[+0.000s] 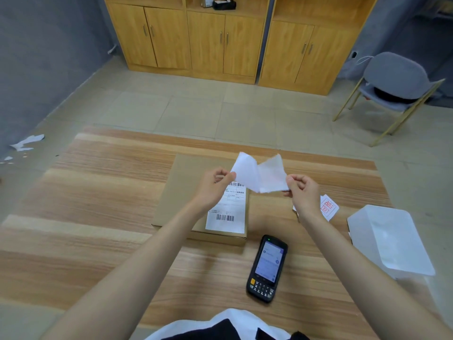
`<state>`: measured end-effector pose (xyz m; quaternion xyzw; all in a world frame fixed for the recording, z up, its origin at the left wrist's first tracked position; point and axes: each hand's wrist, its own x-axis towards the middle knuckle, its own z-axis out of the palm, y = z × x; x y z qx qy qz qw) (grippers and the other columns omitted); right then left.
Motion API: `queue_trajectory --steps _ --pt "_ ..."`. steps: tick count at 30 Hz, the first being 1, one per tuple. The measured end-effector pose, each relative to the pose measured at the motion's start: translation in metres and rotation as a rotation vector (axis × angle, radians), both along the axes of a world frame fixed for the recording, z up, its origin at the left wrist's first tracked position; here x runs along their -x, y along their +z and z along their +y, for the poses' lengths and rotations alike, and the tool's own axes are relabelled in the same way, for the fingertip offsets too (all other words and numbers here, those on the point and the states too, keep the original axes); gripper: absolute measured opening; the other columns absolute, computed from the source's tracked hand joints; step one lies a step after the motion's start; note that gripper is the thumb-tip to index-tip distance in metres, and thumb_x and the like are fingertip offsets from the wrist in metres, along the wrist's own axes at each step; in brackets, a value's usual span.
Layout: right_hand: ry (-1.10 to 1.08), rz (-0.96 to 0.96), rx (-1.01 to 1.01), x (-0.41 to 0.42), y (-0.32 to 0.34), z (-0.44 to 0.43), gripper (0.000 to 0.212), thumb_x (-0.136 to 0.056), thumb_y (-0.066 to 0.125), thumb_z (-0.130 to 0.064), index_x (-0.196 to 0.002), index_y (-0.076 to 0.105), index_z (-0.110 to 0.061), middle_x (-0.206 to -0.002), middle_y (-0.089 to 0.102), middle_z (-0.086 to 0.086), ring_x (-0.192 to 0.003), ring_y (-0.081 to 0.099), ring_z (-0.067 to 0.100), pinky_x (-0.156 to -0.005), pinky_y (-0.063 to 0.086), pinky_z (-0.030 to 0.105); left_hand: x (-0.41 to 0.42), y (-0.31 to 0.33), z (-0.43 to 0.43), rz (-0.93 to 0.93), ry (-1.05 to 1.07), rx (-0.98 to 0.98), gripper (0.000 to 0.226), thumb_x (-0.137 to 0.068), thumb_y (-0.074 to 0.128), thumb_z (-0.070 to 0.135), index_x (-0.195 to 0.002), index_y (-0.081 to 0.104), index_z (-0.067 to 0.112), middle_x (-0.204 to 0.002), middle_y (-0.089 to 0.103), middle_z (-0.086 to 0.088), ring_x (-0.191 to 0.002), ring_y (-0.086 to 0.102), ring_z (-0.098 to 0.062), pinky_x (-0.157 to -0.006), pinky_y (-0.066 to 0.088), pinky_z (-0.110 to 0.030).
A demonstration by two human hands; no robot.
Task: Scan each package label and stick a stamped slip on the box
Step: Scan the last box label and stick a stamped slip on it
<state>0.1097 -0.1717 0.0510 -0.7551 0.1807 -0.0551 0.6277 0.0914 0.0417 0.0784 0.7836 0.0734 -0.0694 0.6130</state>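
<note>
Peeling slip, not yet stuck on box.
Left hand (215, 185) and right hand (304, 190) each pinch one layer of a white slip (259, 175) held above the cardboard box (181, 182), probably splitting off the backing. The handheld scanner (267, 267) lies on the table (98, 217), so the shipping label (228, 212) is likely scanned. Sticking remains. More stamped slips (329, 207) lie under the right wrist.

You see soft, even indoor light, fairly bright, with only faint shadows on the table (98, 204). The white slip (259, 175) is washed out and slightly blurred, its surface detail lost. The plastic bin (392, 241) glares pale. Toward the edges the wide lens bends the cabinets (208, 42) and softens detail.
</note>
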Motion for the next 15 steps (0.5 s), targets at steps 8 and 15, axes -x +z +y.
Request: queue_trajectory --steps 8,15 --pt "-0.153 0.063 0.166 -0.003 -0.019 -0.055 0.014 -0.095 0.049 -0.015 -0.1 0.058 -0.006 -0.079 0.063 0.005 -0.052 0.057 0.005 -0.055 0.045 0.019 0.0 -0.008 0.003 0.022 0.041 -0.027 0.02 -0.09 0.055 0.037 -0.074 0.056 0.025 -0.081 0.059 0.017 -0.082 0.056 -0.004 -0.091 0.047 -0.041" --pt "-0.131 0.274 0.42 0.003 -0.05 -0.114 0.024 -0.095 0.047 -0.012 -0.108 0.058 0.004 -0.113 0.062 0.023 -0.103 0.057 0.037 -0.087 0.042 0.04 -0.002 -0.015 0.002 0.031 0.023 -0.055 0.021 -0.091 0.054 0.039 -0.076 0.055 0.023 -0.071 0.066 0.021 -0.074 0.057 -0.004 -0.089 0.049 -0.045"
